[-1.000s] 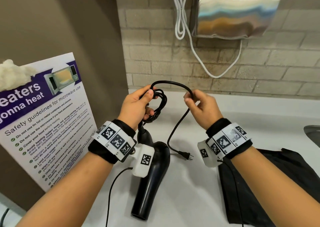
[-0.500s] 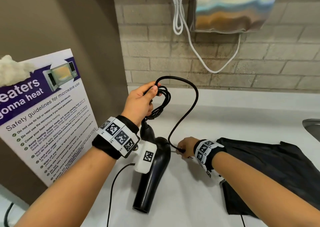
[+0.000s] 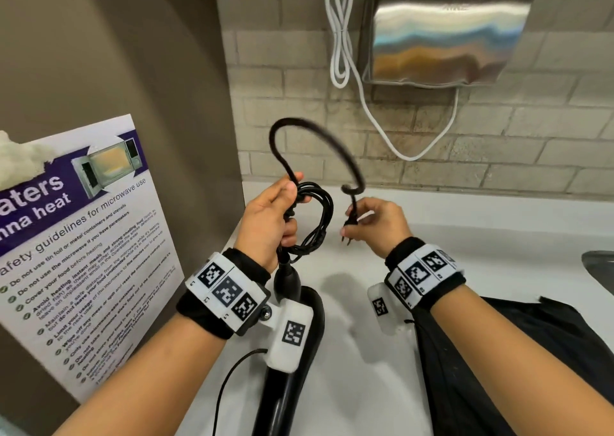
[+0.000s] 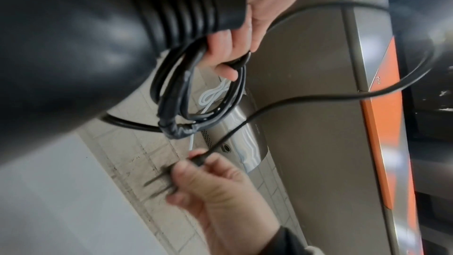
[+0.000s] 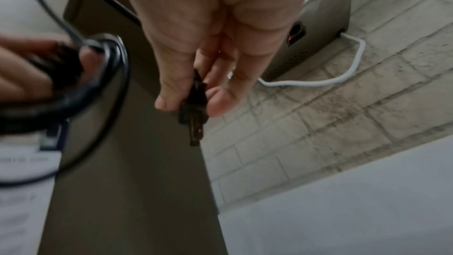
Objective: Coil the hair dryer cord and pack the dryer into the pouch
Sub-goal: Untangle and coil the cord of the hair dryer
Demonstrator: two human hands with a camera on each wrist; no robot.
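Observation:
A black hair dryer [image 3: 292, 362] lies on the white counter below my left wrist, its ribbed cord collar [image 4: 196, 1] close to the left wrist camera. My left hand [image 3: 265, 226] grips several coiled loops of the black cord [image 3: 315, 223] above the dryer. From that hand a free loop [image 3: 319, 136] arcs up and over to the plug [image 3: 349, 224], which my right hand [image 3: 375, 224] pinches between thumb and fingertips, prongs [image 5: 196, 133] pointing down. The black pouch [image 3: 498, 369] lies flat on the counter under my right forearm.
A microwave safety poster [image 3: 83, 246] leans against the brown panel on the left. A steel hand dryer [image 3: 445, 33] with a white cable [image 3: 342, 37] hangs on the brick wall behind. A sink edge [image 3: 598, 269] shows at the far right.
My right hand dropped to the counter, took the plug and has lifted it up beside the left hand's coil. The free cord now arcs overhead. The left hand kept its grip.

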